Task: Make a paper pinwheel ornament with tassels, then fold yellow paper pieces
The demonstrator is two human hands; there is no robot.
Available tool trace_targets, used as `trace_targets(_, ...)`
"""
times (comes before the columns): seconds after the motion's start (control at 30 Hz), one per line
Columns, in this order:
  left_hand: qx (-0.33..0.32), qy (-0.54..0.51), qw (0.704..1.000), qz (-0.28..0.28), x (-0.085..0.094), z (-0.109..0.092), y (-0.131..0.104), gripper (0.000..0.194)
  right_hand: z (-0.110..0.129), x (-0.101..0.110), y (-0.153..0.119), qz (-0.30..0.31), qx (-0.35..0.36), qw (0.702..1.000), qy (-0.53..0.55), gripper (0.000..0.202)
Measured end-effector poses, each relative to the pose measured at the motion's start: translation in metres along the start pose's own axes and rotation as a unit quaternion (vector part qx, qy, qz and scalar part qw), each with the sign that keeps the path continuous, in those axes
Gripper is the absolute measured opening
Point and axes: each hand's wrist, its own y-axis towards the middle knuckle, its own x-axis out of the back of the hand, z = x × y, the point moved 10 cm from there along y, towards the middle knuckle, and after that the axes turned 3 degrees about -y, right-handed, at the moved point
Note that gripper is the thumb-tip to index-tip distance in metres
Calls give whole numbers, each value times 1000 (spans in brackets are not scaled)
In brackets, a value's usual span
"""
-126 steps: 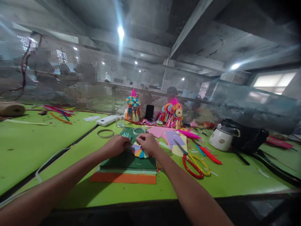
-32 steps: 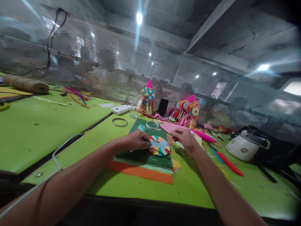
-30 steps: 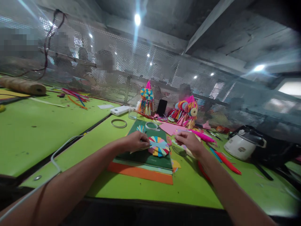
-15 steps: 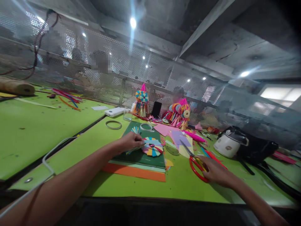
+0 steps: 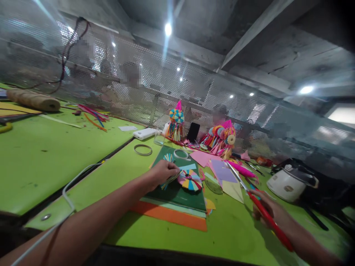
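Observation:
My left hand (image 5: 163,173) is closed in a pinch over a dark green board (image 5: 177,199), at the left edge of a multicoloured folded-paper rosette (image 5: 190,181). What its fingertips hold is hidden. Fringed paper strips (image 5: 168,158) stick out above and below that hand. A light blue paper strip (image 5: 189,167) lies beside the fingertips, behind the rosette. Over at the right, my right hand (image 5: 270,210) grips scissors by their red handles (image 5: 267,216). The blades (image 5: 235,171) point away and to the left, above the coloured paper sheets (image 5: 222,171).
A clear protractor (image 5: 213,186) lies right of the board. Tape rings (image 5: 142,149), a white power bank (image 5: 144,133) and a glass (image 5: 159,138) stand further back. Hanging tassel ornaments (image 5: 176,118) rest by the mesh screen. A white rice cooker (image 5: 287,184) is far right.
My right hand has turned the scissors, so the red handles now lie along the hand. The view has shifted, moving everything right and slightly down. My left hand keeps its pinch beside the rosette.

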Motion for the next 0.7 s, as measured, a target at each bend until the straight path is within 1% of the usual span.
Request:
trace_targets(0.07, 23, -40, 999, -16, 2, 4, -1, 29, 29, -24, -10, 62, 19, 996, 65, 67)
trace_targets(0.1, 34, -57, 998, -21, 2, 6, -2, 30, 44, -39, -15, 95, 19, 992, 75, 65)
trace_targets(0.13, 42, -73, 996, -26, 2, 8, -3, 31, 60, -48, -19, 97, 19, 992, 75, 61)
trace_targets(0.2, 55, -99, 993, -34, 2, 11, -6, 32, 89, -58, -23, 59, 21, 997, 54, 52)
trace_targets(0.23, 61, -112, 991, -35, 0, 13, -8, 33, 101, -63, -23, 53, 23, 998, 35, 49)
trace_targets(0.3, 69, -134, 988, -25, -5, 15, -10, 34, 117, -75, -22, 70, 18, 997, 3, 46)
trace_targets(0.37, 78, -148, 986, -20, -8, 18, -11, 35, 121, -86, -18, 107, 12, 994, -14, 47)
trace_targets(0.43, 88, -155, 984, -29, -9, 21, -11, 36, 120, -91, -13, 123, 14, 992, -12, 48)
trace_targets(0.53, 98, -153, 982, -46, -7, 23, -11, 33, 117, -93, -8, 105, 28, 994, 7, 44)
trace_targets(0.7, 103, -141, 984, -41, -10, 18, -14, 32, 121, -98, -8, 57, 38, 997, 35, 41)
